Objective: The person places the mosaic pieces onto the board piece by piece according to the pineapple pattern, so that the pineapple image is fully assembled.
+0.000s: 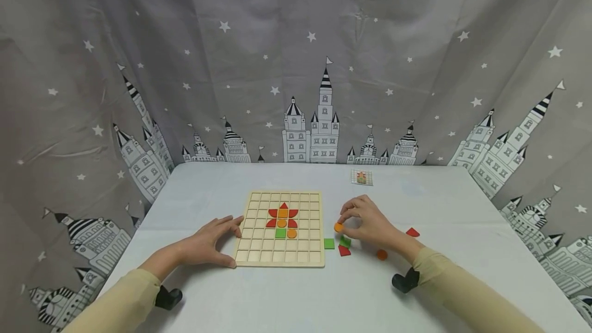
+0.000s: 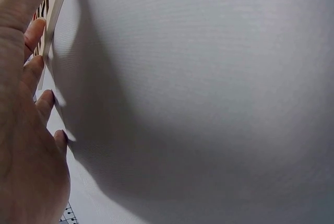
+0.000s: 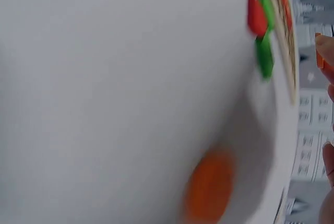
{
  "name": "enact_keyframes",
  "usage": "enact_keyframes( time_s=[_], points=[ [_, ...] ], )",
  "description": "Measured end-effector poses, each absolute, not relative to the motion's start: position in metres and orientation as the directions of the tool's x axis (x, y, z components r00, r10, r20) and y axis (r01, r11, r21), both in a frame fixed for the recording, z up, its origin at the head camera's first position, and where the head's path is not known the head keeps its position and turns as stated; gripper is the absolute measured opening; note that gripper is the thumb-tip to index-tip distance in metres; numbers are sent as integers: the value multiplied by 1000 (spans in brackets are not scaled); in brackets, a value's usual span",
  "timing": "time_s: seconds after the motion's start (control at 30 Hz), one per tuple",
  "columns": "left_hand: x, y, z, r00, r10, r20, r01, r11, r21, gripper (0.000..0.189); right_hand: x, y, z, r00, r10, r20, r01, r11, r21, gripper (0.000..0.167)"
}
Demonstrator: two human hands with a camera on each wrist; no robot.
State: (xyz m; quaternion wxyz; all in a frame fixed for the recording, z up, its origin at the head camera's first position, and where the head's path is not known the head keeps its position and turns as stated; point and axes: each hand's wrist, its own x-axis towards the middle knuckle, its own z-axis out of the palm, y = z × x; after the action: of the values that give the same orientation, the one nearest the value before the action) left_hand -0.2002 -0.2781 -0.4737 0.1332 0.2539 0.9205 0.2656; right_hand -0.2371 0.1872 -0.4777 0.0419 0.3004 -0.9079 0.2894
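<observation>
A printed card [image 1: 362, 177] lies on the white bench [image 1: 277, 297] before a castle-patterned curtain [image 1: 370, 4]. The left hand [image 1: 203, 243], fingers spread, touches the gridded board [image 1: 302, 256]; right of it, the right hand [image 1: 370, 223] pinches an orange disc [image 1: 338, 227].

Board [image 1: 296, 257] on counter [image 1: 259, 302], my left hand [image 1: 203, 244] at its left edge; disc [image 1: 338, 227] in my right hand [image 1: 370, 224], right of board. Loose tiles [image 1: 329, 243] also right; card [image 1: 362, 177] behind them, curtain [image 1: 277, 40] behind counter.
</observation>
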Motion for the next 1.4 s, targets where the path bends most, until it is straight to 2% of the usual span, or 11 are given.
enact_keyframes(
  time_s=[0.2, 0.6, 0.8, 1.03, 1.4],
  points=[
    [-200, -278, -474, -838, 532, -123, 387, 737, 554, 59, -247, 133, -469, -739, -600, 305, -665, 580, -470, 11],
    [-202, -278, -474, -835, 536, -123, 391, 737, 551, 58, -255, 48, -477, -658, -714, 239, -740, 556, -379, 15],
    [-201, -277, -472, -839, 528, -129, 381, 741, 553, 58, -256, 30, -481, -653, -718, 242, -749, 563, -350, 17],
    [-201, -277, -472, -841, 524, -136, 376, 746, 549, 58, -256, 21, -486, -677, -700, 226, -730, 602, -324, 17],
    [-200, -277, -472, -844, 516, -146, 361, 749, 556, 58, -255, 19, -489, -690, -685, 234, -718, 609, -336, 15]
  ],
)
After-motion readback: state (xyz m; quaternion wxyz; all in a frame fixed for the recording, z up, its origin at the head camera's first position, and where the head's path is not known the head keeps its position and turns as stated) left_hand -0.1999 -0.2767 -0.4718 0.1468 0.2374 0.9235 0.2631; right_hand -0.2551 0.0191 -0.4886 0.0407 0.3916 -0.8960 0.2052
